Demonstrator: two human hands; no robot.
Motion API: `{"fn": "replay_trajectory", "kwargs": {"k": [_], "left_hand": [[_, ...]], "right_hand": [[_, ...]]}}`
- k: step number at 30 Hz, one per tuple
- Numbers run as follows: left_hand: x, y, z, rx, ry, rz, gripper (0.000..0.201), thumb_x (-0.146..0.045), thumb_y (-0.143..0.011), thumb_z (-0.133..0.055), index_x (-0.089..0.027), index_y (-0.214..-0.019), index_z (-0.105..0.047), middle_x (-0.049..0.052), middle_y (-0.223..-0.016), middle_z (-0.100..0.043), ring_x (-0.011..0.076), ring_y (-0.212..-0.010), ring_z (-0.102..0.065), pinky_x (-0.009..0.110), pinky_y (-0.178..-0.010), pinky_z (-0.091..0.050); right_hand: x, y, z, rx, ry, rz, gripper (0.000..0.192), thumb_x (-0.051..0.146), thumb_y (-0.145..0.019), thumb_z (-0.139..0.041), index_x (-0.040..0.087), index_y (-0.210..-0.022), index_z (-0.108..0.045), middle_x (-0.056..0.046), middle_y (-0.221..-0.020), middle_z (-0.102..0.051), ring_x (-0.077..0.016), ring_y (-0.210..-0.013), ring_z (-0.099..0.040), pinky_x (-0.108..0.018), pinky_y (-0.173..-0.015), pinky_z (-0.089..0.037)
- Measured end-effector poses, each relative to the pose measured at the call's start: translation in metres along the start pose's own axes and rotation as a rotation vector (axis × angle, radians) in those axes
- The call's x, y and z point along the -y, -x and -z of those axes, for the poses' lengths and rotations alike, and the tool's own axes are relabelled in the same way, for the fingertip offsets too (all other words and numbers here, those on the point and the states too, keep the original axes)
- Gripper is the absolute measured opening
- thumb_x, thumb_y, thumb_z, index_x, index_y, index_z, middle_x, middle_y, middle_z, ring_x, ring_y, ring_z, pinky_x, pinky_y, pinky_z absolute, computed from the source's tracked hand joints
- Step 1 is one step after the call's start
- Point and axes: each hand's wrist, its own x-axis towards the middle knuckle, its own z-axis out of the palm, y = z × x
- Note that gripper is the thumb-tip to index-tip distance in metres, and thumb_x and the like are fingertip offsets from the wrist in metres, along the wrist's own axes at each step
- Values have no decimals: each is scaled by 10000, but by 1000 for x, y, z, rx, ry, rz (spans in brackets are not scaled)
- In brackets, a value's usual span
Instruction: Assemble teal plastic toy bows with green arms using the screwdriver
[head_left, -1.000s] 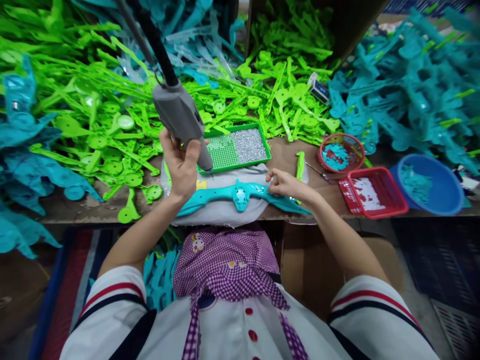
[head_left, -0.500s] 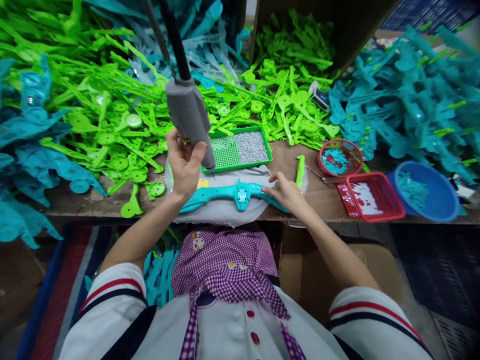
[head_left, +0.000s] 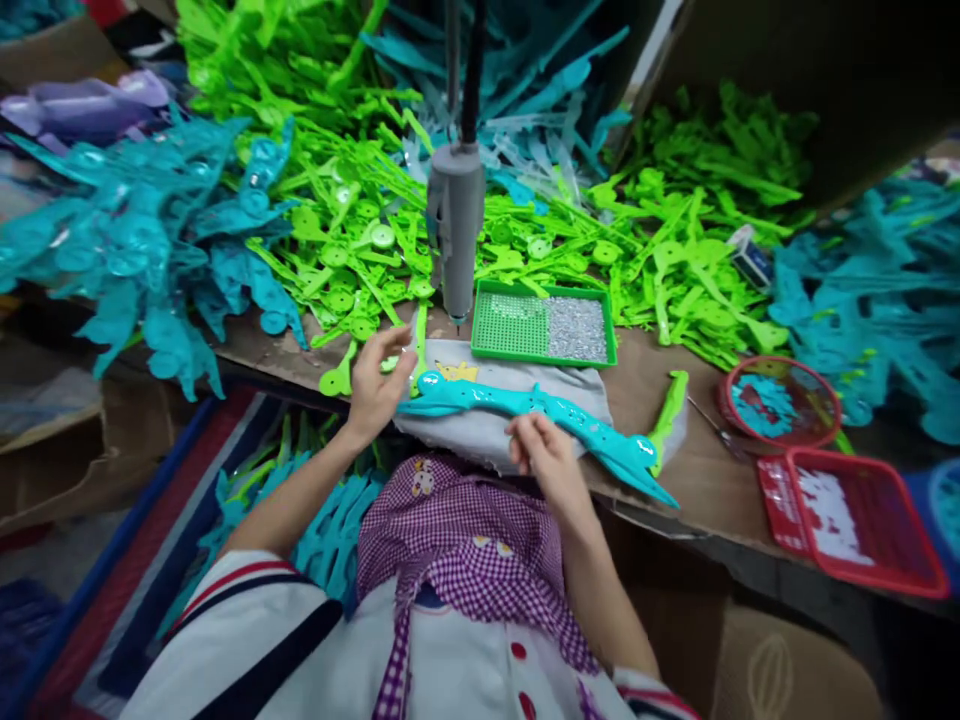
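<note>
A long teal plastic toy part lies across a grey cloth pad at the table's near edge. My right hand pinches this part at its middle. My left hand hovers with fingers apart just beside the part's rounded left end and holds nothing. A grey powered screwdriver hangs upright on its cable above the pad, bit pointing down, free of both hands. Behind the pad sits a green tray with silver screws in its right half.
Heaps of bright green parts and teal parts cover the table's back and left. A loose green piece, a round red basket and a red rectangular basket sit on the right. More teal parts lie below the table.
My left hand has let go of the screwdriver, which swung up to hang upright. The teal part has been turned over and shifted right. My view has swung left.
</note>
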Motion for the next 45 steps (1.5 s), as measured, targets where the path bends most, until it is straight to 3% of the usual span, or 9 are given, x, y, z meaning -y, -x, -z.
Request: {"fn": "replay_trajectory", "kwargs": {"k": [4,9,13,18,22,31,36,40,45], "left_hand": [[18,44,25,64,-224,150,340,-430,-954,-580,-213,-1203,-660,90,-1073,-680,202,-908,-679,362,-818,-577],[14,61,24,227,-121,228,252,-391,-885,-675,-240,-1083,-712,85,-1134,-678,190,-810,-692,382,-783,-593],[11,86,25,92,88,481,291,-423,-840,-711,-220,-1049,-701,68,-1013,-729,202,-803,-709,368,-733,-607],[3,111,7,-284,272,659,280,-402,-771,-759,-199,-957,-706,31,-884,-723,168,-814,-686,300,-752,-579],[-9,103,-3,-451,653,883,325,-326,-643,-832,-162,-868,-664,-45,-646,-596,67,-548,-548,177,-525,-436],[-25,60,5,-270,916,1023,224,-280,-688,-780,-152,-741,-605,-89,-535,-474,17,-377,-361,186,-386,-240],[-29,48,7,-305,954,970,208,-225,-730,-737,-167,-921,-676,-2,-773,-709,119,-677,-647,214,-610,-491],[-33,49,12,-115,1105,1082,269,-289,-810,-676,-138,-1032,-695,74,-914,-759,225,-911,-710,330,-830,-560],[-32,46,8,-224,1176,1124,213,-203,-834,-645,-138,-1032,-689,37,-859,-757,190,-850,-722,328,-914,-562]], "right_hand": [[-48,2,-29,192,-205,-205,411,653,-801,-663,256,-907,-653,12,-700,-641,-109,-495,-536,-242,-416,-405],[-61,-2,-55,158,-404,-358,418,588,-811,-693,271,-1076,-629,-28,-951,-717,-122,-598,-653,-243,-436,-519],[-66,2,-66,132,-508,-410,442,628,-783,-710,255,-980,-581,-45,-1039,-723,-145,-654,-703,-261,-465,-563],[-71,4,-77,61,-465,-432,536,676,-714,-749,229,-910,-528,-52,-943,-754,-158,-625,-715,-259,-473,-573],[-73,9,-73,51,-453,-428,563,710,-713,-728,200,-859,-539,-58,-834,-761,-150,-594,-711,-222,-466,-559],[-59,-15,-61,60,-664,-470,263,392,-772,-755,192,-895,-638,17,-680,-713,-162,-566,-717,-212,-439,-573],[-48,-23,-50,288,-691,-527,238,337,-835,-626,181,-1015,-646,-45,-879,-783,-189,-703,-756,-243,-477,-604],[-48,-31,-44,493,-661,-639,312,341,-873,-538,112,-1048,-657,-120,-890,-790,-203,-737,-766,-262,-553,-633],[-50,-34,-48,323,-746,-594,225,246,-834,-585,100,-990,-654,-113,-814,-788,-201,-743,-768,-283,-716,-662]]}}
